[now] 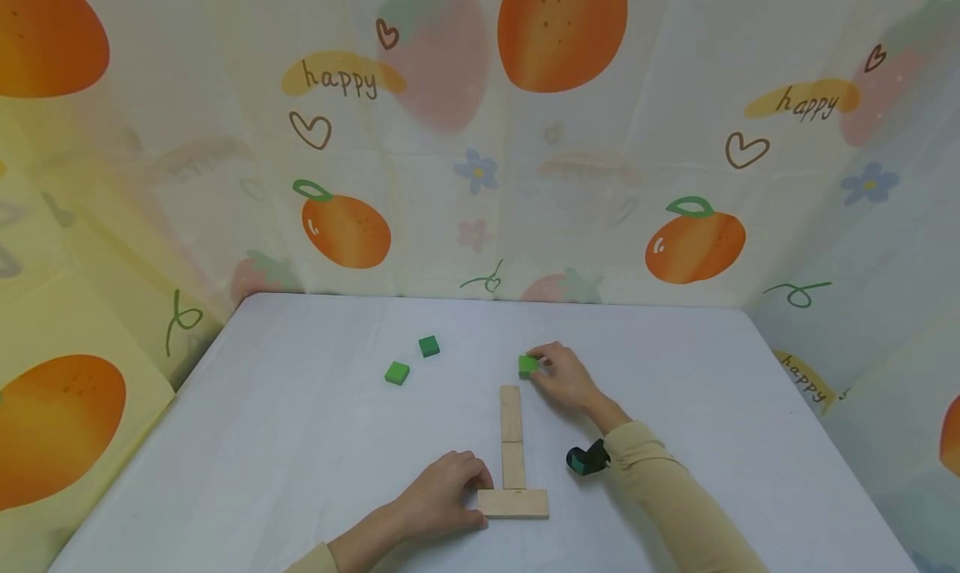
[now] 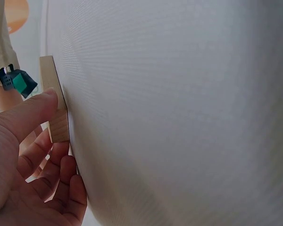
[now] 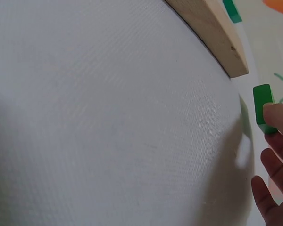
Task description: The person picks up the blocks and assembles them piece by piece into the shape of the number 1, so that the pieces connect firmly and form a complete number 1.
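Three plain wooden blocks lie on the white table in an upside-down T. My left hand [image 1: 442, 500] pinches the left end of the crosswise block [image 1: 521, 504], thumb on the near side and fingers behind it; the left wrist view shows the block's end [image 2: 60, 129] between them. Two more blocks, a nearer one [image 1: 513, 465] and a farther one [image 1: 511, 413], run end to end away from it. Just beyond the farther block, my right hand [image 1: 566, 380] holds a small green block [image 1: 527, 367] between thumb and fingers. In the right wrist view the thumb covers part of this green block [image 3: 262, 99].
Two other green blocks, one darker [image 1: 429, 346] and one lighter [image 1: 397, 373], lie at the back left of the table [image 1: 285, 440]. A black wrist camera [image 1: 587, 458] sits by the right sleeve. Fruit-printed cloth [image 1: 562, 181] hangs behind the table and at its sides.
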`<action>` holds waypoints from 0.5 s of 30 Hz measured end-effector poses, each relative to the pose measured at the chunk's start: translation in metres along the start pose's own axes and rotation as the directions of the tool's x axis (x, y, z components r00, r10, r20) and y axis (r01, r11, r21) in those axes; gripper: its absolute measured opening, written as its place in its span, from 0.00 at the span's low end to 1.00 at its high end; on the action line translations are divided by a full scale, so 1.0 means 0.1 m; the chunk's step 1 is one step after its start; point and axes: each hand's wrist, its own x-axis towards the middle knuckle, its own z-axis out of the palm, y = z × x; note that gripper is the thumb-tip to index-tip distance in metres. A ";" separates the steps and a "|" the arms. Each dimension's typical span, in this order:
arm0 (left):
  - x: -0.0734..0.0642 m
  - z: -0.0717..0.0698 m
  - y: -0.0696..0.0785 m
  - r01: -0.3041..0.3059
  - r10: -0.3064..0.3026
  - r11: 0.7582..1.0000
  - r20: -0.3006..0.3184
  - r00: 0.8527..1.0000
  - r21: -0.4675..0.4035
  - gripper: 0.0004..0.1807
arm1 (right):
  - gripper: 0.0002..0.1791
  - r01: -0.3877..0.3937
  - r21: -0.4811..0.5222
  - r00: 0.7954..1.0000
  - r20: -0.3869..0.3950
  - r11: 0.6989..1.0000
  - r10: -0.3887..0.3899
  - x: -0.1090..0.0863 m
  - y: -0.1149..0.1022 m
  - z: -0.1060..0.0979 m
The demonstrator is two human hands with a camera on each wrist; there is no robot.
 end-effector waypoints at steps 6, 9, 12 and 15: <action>0.00 -0.01 0.00 -0.001 0.001 1.000 0.001 1.000 0.004 0.17 | 0.17 0.020 0.004 1.000 0.009 1.000 -0.020 0.00 -0.01 0.04; 0.00 -0.01 0.00 0.001 -0.001 1.000 0.000 1.000 0.008 0.18 | 0.17 0.027 -0.001 1.000 0.012 1.000 -0.027 0.01 -0.01 0.06; 0.00 0.00 0.00 -0.003 0.003 1.000 -0.003 1.000 0.013 0.18 | 0.17 0.033 -0.002 0.999 0.019 0.999 -0.033 0.01 -0.02 0.07; 0.00 -0.01 0.00 -0.007 0.007 1.000 -0.005 1.000 0.017 0.18 | 0.18 0.041 0.001 0.999 0.026 0.999 -0.041 0.01 -0.04 0.07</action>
